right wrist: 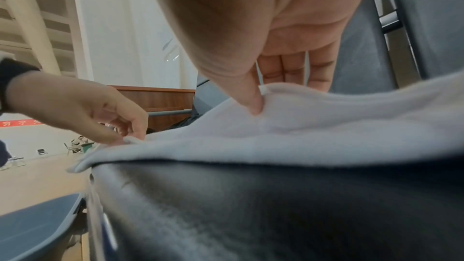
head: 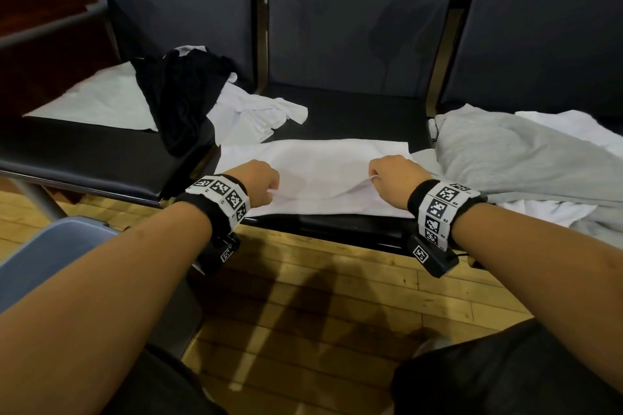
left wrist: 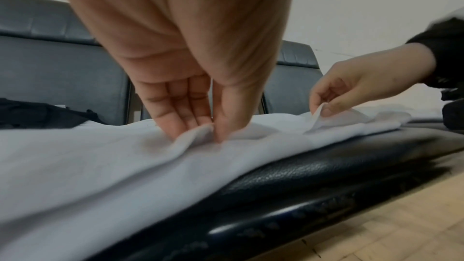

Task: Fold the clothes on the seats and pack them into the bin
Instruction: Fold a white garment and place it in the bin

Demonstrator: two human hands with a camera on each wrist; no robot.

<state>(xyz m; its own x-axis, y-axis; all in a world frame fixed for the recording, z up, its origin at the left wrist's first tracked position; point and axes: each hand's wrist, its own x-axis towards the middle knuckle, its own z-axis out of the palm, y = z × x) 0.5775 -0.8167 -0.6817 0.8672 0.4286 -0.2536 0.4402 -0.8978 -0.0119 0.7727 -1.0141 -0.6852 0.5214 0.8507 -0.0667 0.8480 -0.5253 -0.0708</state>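
- A blue-grey bin [head: 50, 253] stands on the wooden floor [head: 303, 296] at far left, below the front of the seats; only a corner of it shows.
- On the left seat [head: 84, 152] a flat white cloth [head: 97, 98] lies under a crumpled black garment [head: 178, 98], with a bunched white shirt [head: 256, 111] spilling toward the middle seat.
- The left hand [head: 259, 184] pinches the near left edge of the white garment [head: 313, 165]; the left wrist view shows thumb and fingertips [left wrist: 180, 124] nipping a small ridge of fabric.
- That white garment lies flat on the middle seat [head: 354, 111], a partly folded rectangle with its long axis running left to right along the seat's front edge.
- The right hand [head: 394, 178] pinches the near right edge, thumb against fingers, and the fabric lifts slightly there; the cloth stretches between the two grips.
- Both wrists wear black bands with square black-and-white coded markers [head: 441, 202]; no wording on them is legible.
- On the right seat lies a grey shirt [head: 526, 158], spread over white clothing [head: 566, 128].
- Red signage with Chinese characters [right wrist: 20, 122] shows in the right wrist view, too blurred to read.
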